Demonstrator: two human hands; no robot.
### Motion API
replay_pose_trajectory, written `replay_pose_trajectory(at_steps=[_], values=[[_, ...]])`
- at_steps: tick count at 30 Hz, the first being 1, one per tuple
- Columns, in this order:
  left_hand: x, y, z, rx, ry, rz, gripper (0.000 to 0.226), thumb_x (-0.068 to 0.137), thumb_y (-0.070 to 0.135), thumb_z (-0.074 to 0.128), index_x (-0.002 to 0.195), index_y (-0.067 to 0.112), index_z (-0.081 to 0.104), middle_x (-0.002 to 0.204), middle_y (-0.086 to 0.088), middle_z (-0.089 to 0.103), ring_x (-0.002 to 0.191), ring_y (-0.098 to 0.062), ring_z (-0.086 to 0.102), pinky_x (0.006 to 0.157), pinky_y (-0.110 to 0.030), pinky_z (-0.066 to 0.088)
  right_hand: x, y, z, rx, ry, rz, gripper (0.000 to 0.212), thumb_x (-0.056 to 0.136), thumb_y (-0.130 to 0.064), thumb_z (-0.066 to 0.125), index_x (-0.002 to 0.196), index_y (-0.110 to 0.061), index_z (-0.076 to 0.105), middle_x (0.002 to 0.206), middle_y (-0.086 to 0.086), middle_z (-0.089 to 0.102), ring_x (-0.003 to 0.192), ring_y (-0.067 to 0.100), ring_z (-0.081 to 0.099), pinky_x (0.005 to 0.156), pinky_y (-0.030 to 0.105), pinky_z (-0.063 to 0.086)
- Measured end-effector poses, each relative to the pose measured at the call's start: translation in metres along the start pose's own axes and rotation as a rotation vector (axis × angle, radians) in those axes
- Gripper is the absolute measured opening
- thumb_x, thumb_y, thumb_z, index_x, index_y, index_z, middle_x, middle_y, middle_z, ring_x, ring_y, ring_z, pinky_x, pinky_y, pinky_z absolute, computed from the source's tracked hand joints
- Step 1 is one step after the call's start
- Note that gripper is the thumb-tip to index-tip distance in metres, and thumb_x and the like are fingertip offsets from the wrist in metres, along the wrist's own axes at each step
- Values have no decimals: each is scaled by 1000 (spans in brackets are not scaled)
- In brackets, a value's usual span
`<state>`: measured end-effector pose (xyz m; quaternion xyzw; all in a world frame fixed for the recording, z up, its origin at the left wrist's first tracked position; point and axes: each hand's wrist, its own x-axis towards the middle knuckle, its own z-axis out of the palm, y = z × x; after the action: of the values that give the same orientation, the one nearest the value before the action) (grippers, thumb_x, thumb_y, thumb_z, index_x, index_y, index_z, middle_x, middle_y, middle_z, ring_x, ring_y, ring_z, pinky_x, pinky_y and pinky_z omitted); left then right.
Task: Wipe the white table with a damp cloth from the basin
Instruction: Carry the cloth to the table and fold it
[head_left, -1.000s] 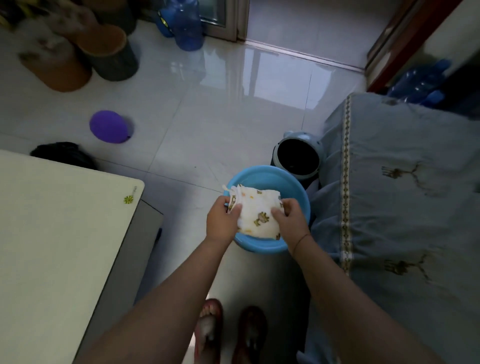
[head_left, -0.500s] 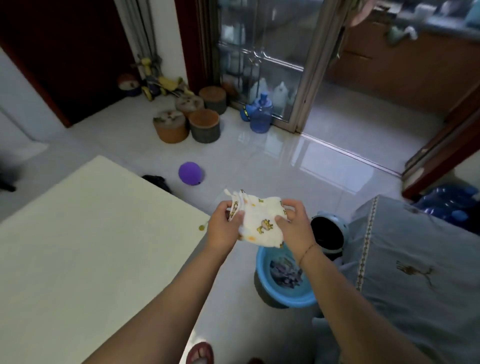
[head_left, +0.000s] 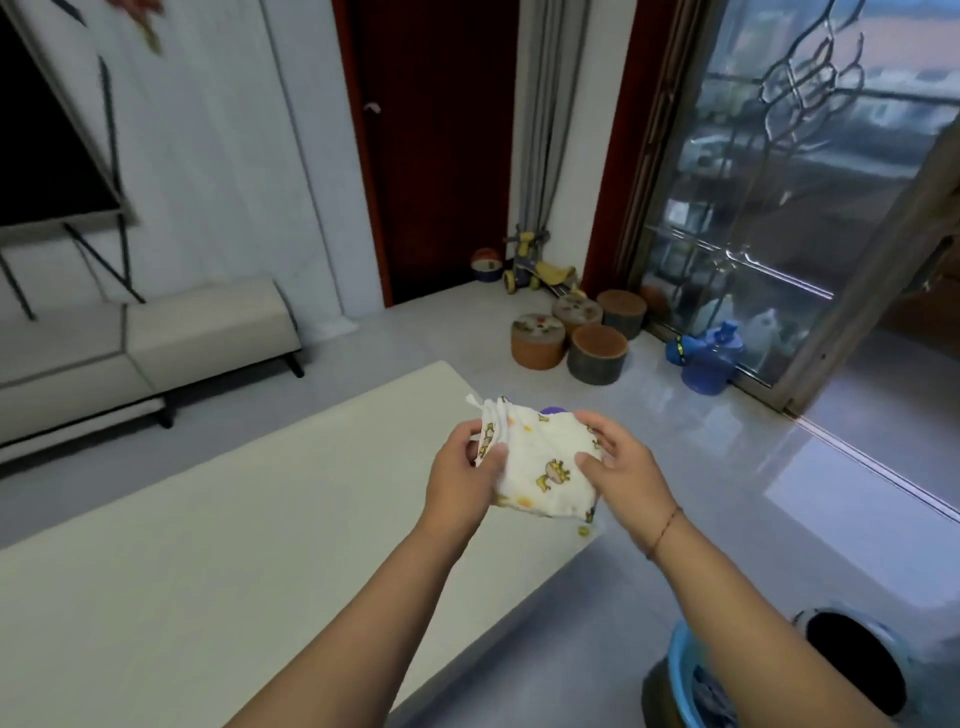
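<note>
A folded white cloth (head_left: 545, 467) with yellow cartoon prints hangs in the air over the right end of the white table (head_left: 208, 545). My left hand (head_left: 460, 475) pinches its left edge. My right hand (head_left: 621, 467) grips its right edge with thumb and fingers. The blue basin (head_left: 675, 670) stands on the floor at the lower right, partly hidden behind my right forearm, with dark cloth inside it.
A round dark-mouthed bin (head_left: 857, 660) sits beside the basin. Several stump stools (head_left: 595, 353) and a blue water jug (head_left: 709, 358) stand by the glass door. A cream bench (head_left: 156, 338) runs along the left wall. A toy tricycle (head_left: 540, 270) is in the corner.
Both hands lifted the cloth from over the basin and carried it left to above the table's end. The view rose from the floor to the room.
</note>
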<state>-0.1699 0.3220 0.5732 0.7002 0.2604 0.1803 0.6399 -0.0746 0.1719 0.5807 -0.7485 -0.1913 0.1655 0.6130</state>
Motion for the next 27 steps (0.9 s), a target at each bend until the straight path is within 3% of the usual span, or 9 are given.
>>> replay_pose_trajectory(at_steps=[3, 7, 10, 15, 27], values=[[-11, -1, -69, -12, 84, 14, 20, 92, 16, 58, 108, 28, 58, 99, -2, 70, 85, -15, 65, 74, -29, 53, -4, -21, 64, 7, -69, -35, 45, 88, 6, 52, 126, -18, 52, 116, -5, 57, 99, 1, 57, 71, 9, 50], [-32, -5, -156, -5, 204, 17, 22, 92, 15, 57, 112, 25, 58, 100, -1, 70, 90, -20, 66, 79, -35, 53, -16, -45, 149, 9, -166, -74, 47, 88, 5, 52, 126, -22, 52, 123, -3, 55, 111, 13, 55, 92, 32, 51], [-50, -9, -209, -10, 285, 20, 22, 92, 14, 57, 110, 26, 59, 100, -3, 70, 92, -23, 66, 81, -40, 54, -30, -57, 203, 13, -239, -124, 46, 87, 4, 52, 123, -25, 53, 117, -9, 54, 101, 3, 58, 84, 21, 52], [-77, -17, -275, -42, 416, 19, 23, 92, 11, 57, 105, 31, 57, 101, -1, 71, 89, -18, 67, 78, -34, 55, -44, -71, 271, 28, -361, -152, 46, 86, 7, 53, 124, -18, 53, 115, -6, 56, 86, -17, 58, 69, 6, 48], [-96, -14, -333, -100, 678, 18, 24, 92, 10, 57, 112, 24, 58, 100, -1, 72, 91, -20, 68, 82, -42, 56, -30, -101, 346, 19, -594, -234, 48, 85, 8, 54, 126, -17, 53, 119, 0, 58, 80, -14, 61, 64, 6, 47]])
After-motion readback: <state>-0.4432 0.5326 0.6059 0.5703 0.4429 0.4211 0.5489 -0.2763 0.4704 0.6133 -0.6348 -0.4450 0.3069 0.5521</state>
